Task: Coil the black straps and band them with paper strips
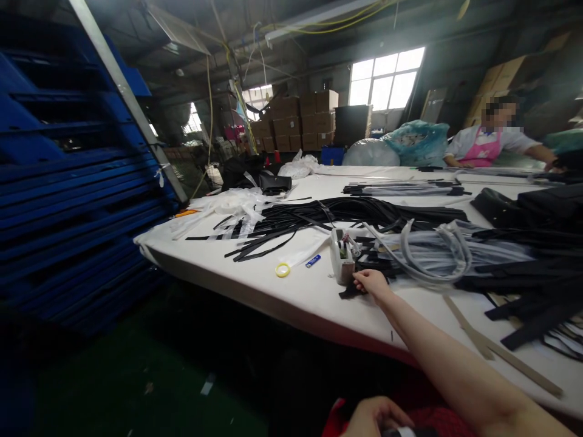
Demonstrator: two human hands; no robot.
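Observation:
My right hand (371, 283) reaches across the table to the near end of a tape dispenser (338, 261). Its thumb and fingers are pinched together there; whatever lies between them is too small to make out. A scrap of black material (350, 293) lies under the fingertips. Low in the view, close to my body, my left hand (376, 416) has its fingers curled by a dark item with a white patch (405, 431), mostly cut off by the frame's edge. Left of the dispenser lie a blue marked packet (313, 261) and a yellow ring (283, 270), perhaps a tape roll.
Long black strips (364, 211) spread over the white table (218, 258). Curved clear-wrapped pieces (437, 255) and more black strips lie right. Brown strips (505, 352) lie near the front edge. Blue pallets (68, 212) stack at left. A co-worker (489, 142) stands across the table.

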